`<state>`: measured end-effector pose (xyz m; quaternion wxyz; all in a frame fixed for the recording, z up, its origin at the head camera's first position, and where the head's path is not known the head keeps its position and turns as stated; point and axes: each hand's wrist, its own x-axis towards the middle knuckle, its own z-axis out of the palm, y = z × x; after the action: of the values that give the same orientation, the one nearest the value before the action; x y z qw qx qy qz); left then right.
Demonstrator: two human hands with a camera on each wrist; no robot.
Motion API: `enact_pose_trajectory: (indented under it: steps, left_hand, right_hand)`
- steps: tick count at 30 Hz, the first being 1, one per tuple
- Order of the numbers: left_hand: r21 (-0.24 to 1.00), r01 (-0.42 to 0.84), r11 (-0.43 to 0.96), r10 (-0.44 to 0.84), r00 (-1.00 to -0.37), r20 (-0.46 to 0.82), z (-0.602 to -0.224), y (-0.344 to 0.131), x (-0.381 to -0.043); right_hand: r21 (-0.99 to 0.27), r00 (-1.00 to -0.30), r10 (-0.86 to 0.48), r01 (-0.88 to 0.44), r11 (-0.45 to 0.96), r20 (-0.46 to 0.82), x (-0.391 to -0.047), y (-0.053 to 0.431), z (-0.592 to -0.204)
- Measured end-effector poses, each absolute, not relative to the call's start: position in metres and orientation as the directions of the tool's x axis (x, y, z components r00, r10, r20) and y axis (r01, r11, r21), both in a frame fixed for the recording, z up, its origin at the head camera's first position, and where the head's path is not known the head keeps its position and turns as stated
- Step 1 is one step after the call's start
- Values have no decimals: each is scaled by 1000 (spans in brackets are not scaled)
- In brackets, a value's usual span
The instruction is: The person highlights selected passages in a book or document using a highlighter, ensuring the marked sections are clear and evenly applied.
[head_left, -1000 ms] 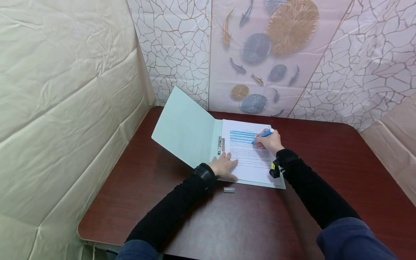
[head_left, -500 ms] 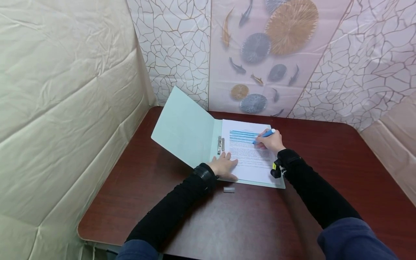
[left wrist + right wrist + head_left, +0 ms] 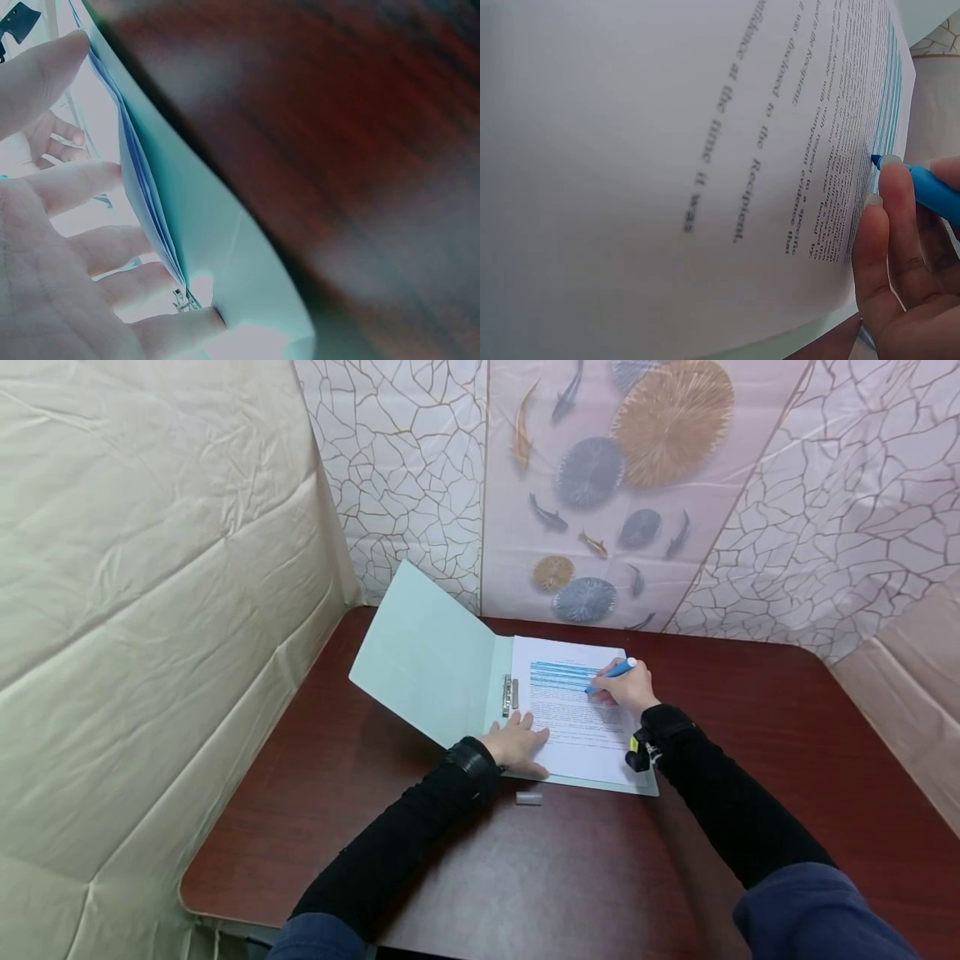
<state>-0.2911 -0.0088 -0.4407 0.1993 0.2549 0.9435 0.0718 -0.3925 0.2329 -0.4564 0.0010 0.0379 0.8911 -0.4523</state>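
R hand (image 3: 628, 687) pinches the blue highlighter (image 3: 621, 667), tip at the text of the printed page (image 3: 573, 756), which lies in the open mint folder (image 3: 427, 652) on the table (image 3: 300, 827); L hand (image 3: 517, 745), well apart, rests w/ fingers spread at the pg's lower L corner. Approx. progress: several lines nr the top are blue, lower text unmarked, so most seems left. Small grey cylinder (image 3: 528, 798), poss. the cap, lies nr the folder's front edge.

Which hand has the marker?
The right hand: its fingers pinch the blue marker, tip at the blue-lined text. The left hand holds no marker; it lies spread at the page's lower-left corner.
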Motion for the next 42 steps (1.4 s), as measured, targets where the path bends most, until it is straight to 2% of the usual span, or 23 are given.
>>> enact_pose_trajectory:
  steps: [42]
  left_hand:
    - [239, 457, 857, 514, -794, -324, -440, -10, -288]
  right_hand:
    - [-798, -997, 73, 65, 599, -26, -385, 242, -453]
